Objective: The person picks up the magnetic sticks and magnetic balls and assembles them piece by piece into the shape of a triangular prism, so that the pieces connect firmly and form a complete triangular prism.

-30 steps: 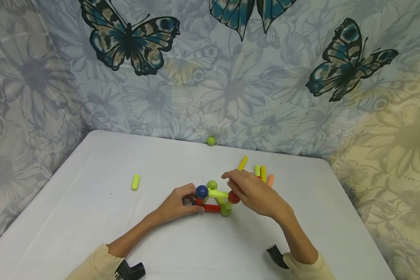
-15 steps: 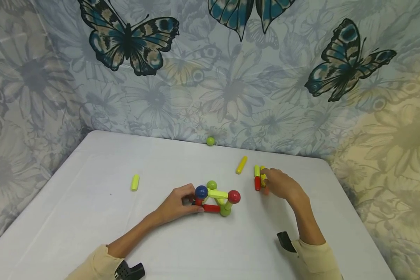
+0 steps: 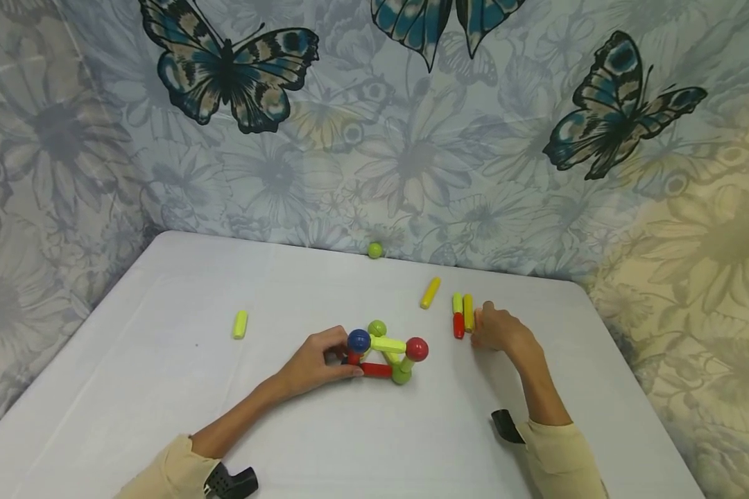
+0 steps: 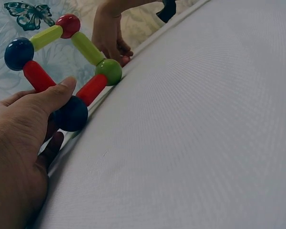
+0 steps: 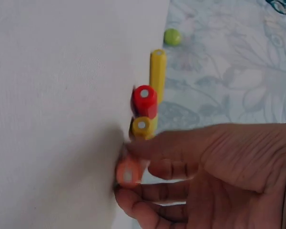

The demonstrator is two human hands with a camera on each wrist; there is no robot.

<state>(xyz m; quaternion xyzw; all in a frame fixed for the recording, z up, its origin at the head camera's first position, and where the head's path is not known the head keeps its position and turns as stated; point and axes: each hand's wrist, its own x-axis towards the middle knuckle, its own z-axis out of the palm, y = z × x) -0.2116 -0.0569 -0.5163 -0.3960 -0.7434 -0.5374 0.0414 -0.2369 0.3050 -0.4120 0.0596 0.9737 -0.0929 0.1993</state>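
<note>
Here, tbl (image 3: 349,443): frame (image 3: 388,345) approx. centre, orange rod (image 5: 128,172) to its R.
L hand (image 3: 315,359): thumb + fingers grip frame's L corner.
R hand (image 3: 501,329): pinches rod.
Frame: prob. light, joints may swivel; we'd hold balls (image 3: 417,349).
Rod: prob. stiff, slick; we'd grip midway.

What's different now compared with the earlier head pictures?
The right hand has left the red ball, moved to the person's right, and now pinches the orange stick between thumb and fingers. Unchanged: the left hand holds the ball-and-stick frame in place; the other loose sticks and the far green ball lie where they were.
</note>
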